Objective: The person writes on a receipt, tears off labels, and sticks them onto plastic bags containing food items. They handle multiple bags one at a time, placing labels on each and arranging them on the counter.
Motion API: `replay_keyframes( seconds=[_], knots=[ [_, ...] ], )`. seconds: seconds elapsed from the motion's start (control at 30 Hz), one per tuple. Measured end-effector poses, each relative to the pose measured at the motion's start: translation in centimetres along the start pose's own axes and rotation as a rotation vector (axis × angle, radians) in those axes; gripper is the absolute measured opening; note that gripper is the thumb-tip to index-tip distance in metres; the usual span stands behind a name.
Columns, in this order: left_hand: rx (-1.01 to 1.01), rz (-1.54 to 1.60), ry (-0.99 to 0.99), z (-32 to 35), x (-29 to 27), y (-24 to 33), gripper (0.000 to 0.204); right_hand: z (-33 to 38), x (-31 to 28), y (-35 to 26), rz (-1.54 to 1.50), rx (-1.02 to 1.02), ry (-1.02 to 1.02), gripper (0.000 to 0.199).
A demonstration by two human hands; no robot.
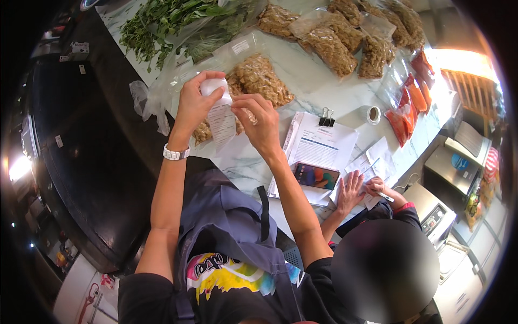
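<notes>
My left hand (193,103) is wrapped round a small roll of white labels (215,87), held up over the table's near edge. From the roll hangs a label strip (222,123) with rows of small print. Fingers pinched, my right hand (258,117) grips the strip's right edge just below the roll. Just beyond both hands lies a clear bag of brown, chunky dried food (260,78), bearing a white label on its upper part. The left hand partly hides another bit of the brown food (203,132) beneath it.
Leafy greens (156,29) in plastic lie at the far left. Several brown-food bags (330,48) and red sauce bags (403,116) sit farther right. A white roll (372,114) stands near a clipboard (321,137) with a phone (317,176). At right, a co-worker's hand (350,191) rests on papers; the other holds a pen (385,196).
</notes>
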State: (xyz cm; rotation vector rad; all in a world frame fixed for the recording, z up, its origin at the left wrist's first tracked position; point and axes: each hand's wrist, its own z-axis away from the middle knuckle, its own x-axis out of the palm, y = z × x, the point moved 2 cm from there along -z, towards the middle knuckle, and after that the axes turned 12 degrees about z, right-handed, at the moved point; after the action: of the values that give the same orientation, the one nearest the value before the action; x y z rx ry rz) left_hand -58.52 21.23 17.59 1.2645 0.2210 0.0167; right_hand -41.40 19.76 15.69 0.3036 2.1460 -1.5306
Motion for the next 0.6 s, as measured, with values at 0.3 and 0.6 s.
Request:
replay_keyframes(
  seconds=[0.3, 0.6],
  knots=[
    [-0.008, 0.075, 0.013, -1.8, 2.4, 0.3, 0.025, -4.0, -2.2, 1.5, -0.109, 0.093, -0.133, 0.020],
    [-0.014, 0.023, 0.001, -3.5, 3.7, 0.7, 0.027, -3.3, -1.1, 3.3, -0.137, 0.167, 0.034, 0.014]
  ],
)
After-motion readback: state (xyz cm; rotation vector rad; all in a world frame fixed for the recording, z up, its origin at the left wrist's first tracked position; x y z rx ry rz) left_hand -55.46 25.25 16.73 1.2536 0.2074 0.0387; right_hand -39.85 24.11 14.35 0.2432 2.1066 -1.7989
